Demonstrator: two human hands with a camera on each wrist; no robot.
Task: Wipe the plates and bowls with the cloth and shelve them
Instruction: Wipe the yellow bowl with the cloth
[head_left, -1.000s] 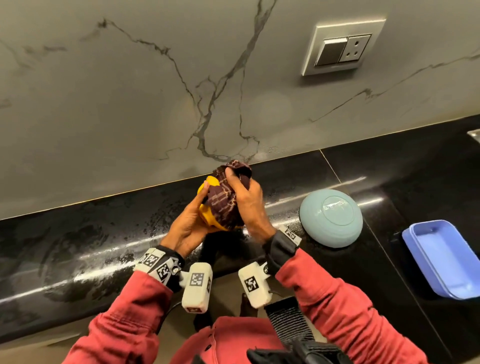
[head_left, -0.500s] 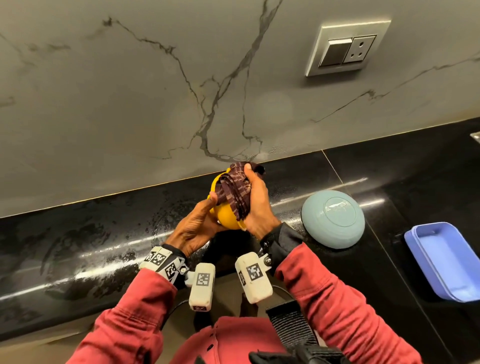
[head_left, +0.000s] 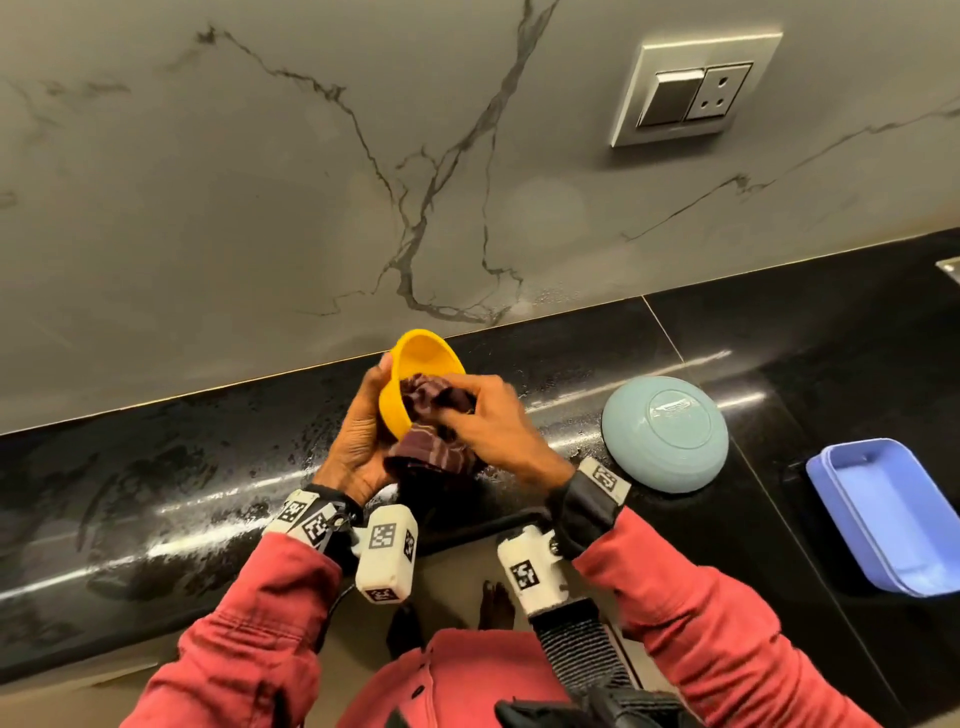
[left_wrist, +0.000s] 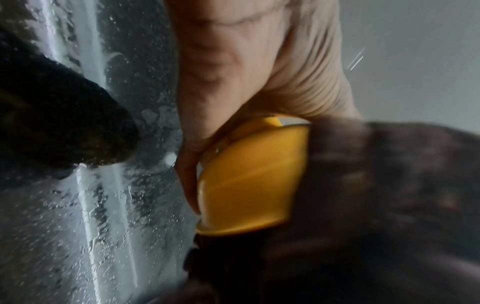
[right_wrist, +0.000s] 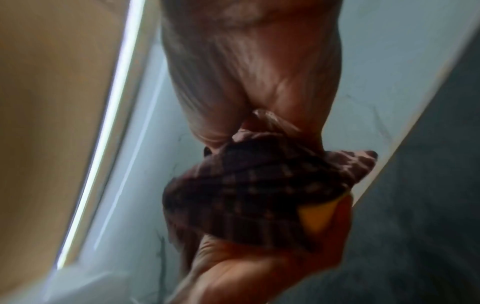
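Mostly hidden, right hand (head_left: 493, 415) pinches cloth (head_left: 431, 415) inside yellow bowl (head_left: 415, 374), left hand (head_left: 358, 441) gripping.

The left hand (left_wrist: 233, 82) grips the yellow bowl (left_wrist: 249, 185), fingers curled along its outer wall. A dark cloth (left_wrist: 376, 205), blurred, lies against the bowl on the side away from the fingers. Beyond the grip is a wet black counter (left_wrist: 103, 205).

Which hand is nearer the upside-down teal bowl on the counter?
Right. The right hand works the cloth in the yellow bowl, just left of the teal bowl; the left hand grips the yellow bowl's far side.
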